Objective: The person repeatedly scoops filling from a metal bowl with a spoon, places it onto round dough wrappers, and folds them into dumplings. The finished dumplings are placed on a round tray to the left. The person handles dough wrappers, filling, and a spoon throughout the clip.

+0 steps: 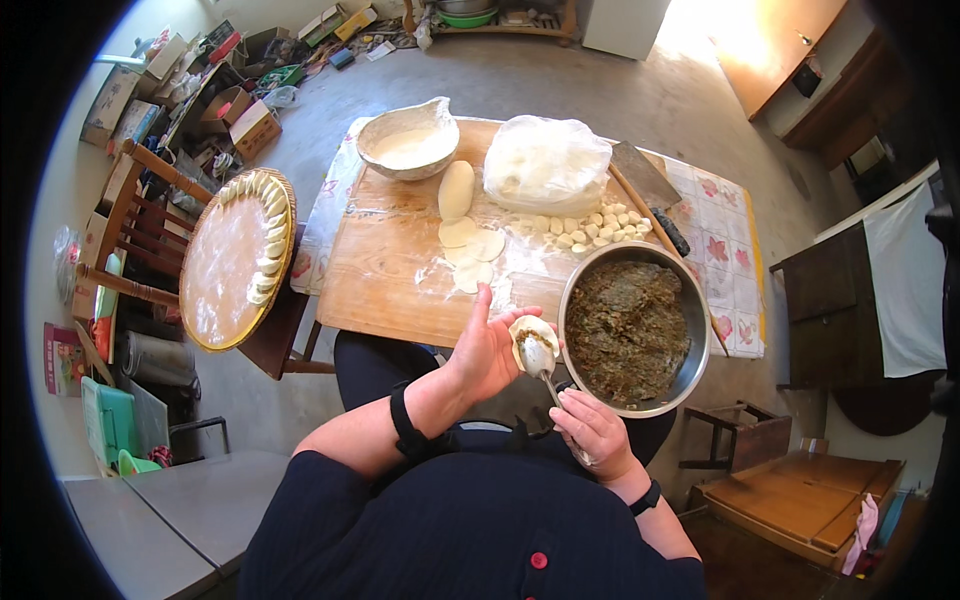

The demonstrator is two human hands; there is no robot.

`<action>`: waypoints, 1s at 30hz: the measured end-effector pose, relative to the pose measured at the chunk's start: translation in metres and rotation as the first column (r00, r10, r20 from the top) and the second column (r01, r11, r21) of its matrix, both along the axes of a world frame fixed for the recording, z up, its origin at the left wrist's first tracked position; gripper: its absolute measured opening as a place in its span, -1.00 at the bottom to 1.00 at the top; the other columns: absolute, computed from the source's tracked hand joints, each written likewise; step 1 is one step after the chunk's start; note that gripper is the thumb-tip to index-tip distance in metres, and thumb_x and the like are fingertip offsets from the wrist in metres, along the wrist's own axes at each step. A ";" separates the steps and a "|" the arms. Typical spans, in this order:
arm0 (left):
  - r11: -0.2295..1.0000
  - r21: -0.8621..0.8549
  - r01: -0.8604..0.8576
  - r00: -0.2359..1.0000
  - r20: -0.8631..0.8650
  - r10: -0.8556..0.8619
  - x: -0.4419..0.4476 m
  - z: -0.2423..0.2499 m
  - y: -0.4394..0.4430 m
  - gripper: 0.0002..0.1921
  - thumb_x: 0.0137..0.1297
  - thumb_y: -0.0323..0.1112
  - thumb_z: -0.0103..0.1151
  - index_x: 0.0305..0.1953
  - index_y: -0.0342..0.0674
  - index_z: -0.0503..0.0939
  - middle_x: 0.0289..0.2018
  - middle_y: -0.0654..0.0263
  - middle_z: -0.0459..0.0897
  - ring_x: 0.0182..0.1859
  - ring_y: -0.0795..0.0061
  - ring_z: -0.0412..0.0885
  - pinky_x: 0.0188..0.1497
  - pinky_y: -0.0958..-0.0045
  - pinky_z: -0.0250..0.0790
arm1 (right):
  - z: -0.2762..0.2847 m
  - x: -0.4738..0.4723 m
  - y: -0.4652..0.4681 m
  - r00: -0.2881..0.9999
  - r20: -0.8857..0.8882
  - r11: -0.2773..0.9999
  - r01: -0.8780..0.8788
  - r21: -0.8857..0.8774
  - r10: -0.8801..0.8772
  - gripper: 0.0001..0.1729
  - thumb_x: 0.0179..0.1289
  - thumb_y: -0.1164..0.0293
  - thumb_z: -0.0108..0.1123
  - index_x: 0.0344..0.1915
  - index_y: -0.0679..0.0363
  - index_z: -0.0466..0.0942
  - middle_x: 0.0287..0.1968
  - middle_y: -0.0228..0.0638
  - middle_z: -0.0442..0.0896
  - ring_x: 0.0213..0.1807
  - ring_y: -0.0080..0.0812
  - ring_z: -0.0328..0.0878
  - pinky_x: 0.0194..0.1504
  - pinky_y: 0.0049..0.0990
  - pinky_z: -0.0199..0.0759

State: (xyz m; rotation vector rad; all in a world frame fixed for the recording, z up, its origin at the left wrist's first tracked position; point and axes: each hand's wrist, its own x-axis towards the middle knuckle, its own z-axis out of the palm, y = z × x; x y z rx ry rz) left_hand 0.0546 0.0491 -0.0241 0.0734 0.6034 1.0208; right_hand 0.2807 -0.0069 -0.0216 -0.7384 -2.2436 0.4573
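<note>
My left hand [487, 352] holds a round dumpling wrapper [550, 330] on its fingers, palm up, with a little dark filling on it. In my right hand [592, 431] is the handle of a metal spoon [535, 355], whose bowl rests against the filling in the wrapper. Just right of my hands stands a steel bowl [703, 352] of dark minced filling [626, 330]. Several flat dough wrappers [474, 247] lie on the floured wooden board [375, 277], partly overlapping. Beyond them is an oval lump of dough [456, 191].
Small dough pieces [600, 225] lie near a plastic bag of dough [547, 161]. A flour bowl [409, 146], rolling pin [645, 206] and cleaver [645, 176] sit at the back. On a wooden chair [142, 225] at left, a round tray [225, 277] carries a curved row of dumplings [276, 225].
</note>
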 end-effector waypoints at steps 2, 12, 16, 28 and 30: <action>0.999 -0.008 -0.038 0.999 -0.010 0.038 -0.002 -0.004 0.004 -0.08 0.38 0.50 -0.52 0.23 -0.34 0.31 0.08 -0.12 0.56 0.16 -0.08 0.55 0.25 -0.03 0.39 | 0.007 0.001 0.001 1.000 -0.013 1.000 -0.005 -0.028 0.005 -0.73 0.18 0.55 0.34 -0.09 0.22 0.65 -0.06 -0.14 0.69 0.02 -0.12 0.66 0.02 -0.31 0.60; 0.997 0.017 -0.072 0.997 0.015 0.072 -0.004 -0.015 0.012 -0.14 0.41 0.47 -0.41 0.16 -0.33 0.40 0.04 -0.07 0.59 0.17 0.00 0.53 0.32 0.04 0.30 | -0.004 0.014 0.004 0.606 -0.417 0.483 -0.061 -0.874 -0.677 -0.72 0.47 0.42 0.13 0.05 0.37 0.56 -0.13 -0.15 0.73 -0.09 -0.40 0.69 0.03 -0.47 0.56; 0.977 0.075 -0.200 0.974 -0.092 0.206 -0.029 -0.002 0.022 -0.17 0.45 0.42 -0.39 0.17 -0.36 0.38 0.04 -0.02 0.58 0.15 0.05 0.54 0.33 0.13 0.30 | 0.014 0.058 0.006 0.731 -0.308 0.676 0.276 -0.683 -0.609 -0.82 0.39 0.50 0.19 -0.08 0.35 0.64 -0.20 -0.18 0.75 -0.15 -0.39 0.71 -0.07 -0.47 0.58; 0.996 -0.001 -0.085 0.966 -0.247 0.082 -0.025 -0.010 0.013 -0.23 0.50 0.33 -0.36 0.30 -0.33 0.25 0.16 -0.06 0.52 0.22 -0.05 0.52 0.24 0.12 0.41 | -0.031 0.071 0.001 0.926 0.073 0.861 0.373 -0.346 -0.372 -0.84 0.20 0.57 0.29 -0.19 0.25 0.66 -0.24 -0.16 0.73 -0.19 -0.16 0.70 -0.13 -0.35 0.59; 0.998 -0.004 -0.066 0.971 -0.232 0.063 -0.025 -0.009 0.012 -0.24 0.51 0.31 -0.37 0.33 -0.31 0.20 0.17 -0.03 0.50 0.22 -0.06 0.52 0.28 0.10 0.36 | -0.027 0.069 -0.001 0.907 0.016 0.793 0.377 -0.478 -0.421 -0.84 0.20 0.57 0.29 -0.19 0.25 0.66 -0.24 -0.17 0.73 -0.19 -0.16 0.70 -0.13 -0.35 0.59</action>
